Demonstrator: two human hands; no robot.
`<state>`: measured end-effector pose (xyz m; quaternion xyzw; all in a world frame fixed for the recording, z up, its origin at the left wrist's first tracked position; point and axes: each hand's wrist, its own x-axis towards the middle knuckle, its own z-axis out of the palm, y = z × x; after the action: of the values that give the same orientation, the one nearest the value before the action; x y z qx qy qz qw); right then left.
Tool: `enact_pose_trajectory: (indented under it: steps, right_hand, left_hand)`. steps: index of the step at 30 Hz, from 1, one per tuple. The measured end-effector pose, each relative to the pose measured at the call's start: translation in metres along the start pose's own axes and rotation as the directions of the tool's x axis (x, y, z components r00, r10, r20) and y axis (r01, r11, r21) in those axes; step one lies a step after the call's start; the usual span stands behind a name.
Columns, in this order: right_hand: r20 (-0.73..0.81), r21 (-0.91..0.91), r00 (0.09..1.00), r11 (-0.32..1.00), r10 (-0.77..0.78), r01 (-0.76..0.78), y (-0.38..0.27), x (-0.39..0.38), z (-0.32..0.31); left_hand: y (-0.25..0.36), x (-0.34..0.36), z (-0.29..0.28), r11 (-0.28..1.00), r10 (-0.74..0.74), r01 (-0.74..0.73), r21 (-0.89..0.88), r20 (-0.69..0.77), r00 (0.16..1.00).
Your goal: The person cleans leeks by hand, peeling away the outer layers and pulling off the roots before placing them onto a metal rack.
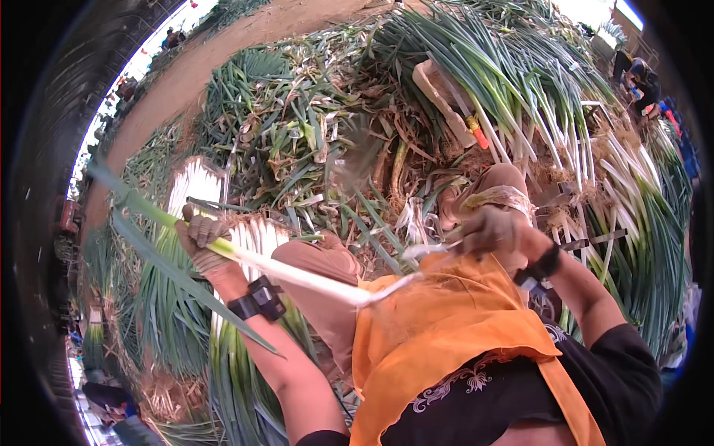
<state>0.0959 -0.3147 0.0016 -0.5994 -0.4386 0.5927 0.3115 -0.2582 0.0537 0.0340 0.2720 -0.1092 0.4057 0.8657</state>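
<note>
In my gloved left hand (199,239) is a long green onion (290,275), gripped around its pale green middle. Its white end points right, over my orange apron (431,297), while the green leaves spread out past the hand to the far left and down over my forearm. My gloved right hand (492,230), smeared by motion, is closed above my knee. Between it and the onion's white end runs a thin pale strip of skin (401,286). Fine bits of skin blur over the apron.
Trimmed green onions (256,236) lie in bundles by my left arm. A heap of stripped leaves (297,134) covers the ground ahead. Untrimmed onions (513,82) lie ahead right, beside a long tan block (446,100) and an orange-handled tool (477,132). Another person (641,82) is far right.
</note>
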Motion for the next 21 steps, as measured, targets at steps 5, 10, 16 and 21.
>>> enact_pose_trajectory:
  steps: [5,10,16,21]
  right_hand:
    - [0.010,-0.805,0.989,0.585,-0.150,0.097,0.038,-0.002,-0.016]
    - [-0.053,-0.568,0.859,0.723,-0.509,0.393,-0.017,0.051,0.058]
    - [0.185,-0.593,0.786,0.571,-0.589,0.568,-0.008,0.040,0.068]
    - [0.256,-0.451,0.844,0.715,-0.471,0.535,0.014,-0.036,0.034]
  left_hand:
    - [0.005,-0.006,-0.022,0.993,0.112,-0.108,0.042,-0.100,0.989]
    - [-0.020,0.001,-0.035,0.993,0.036,-0.014,0.114,-0.193,0.981]
    - [-0.037,0.004,-0.028,0.970,0.107,0.031,0.241,-0.538,0.836]
    - [-0.048,0.013,-0.040,0.965,0.145,0.030,0.260,-0.628,0.764]
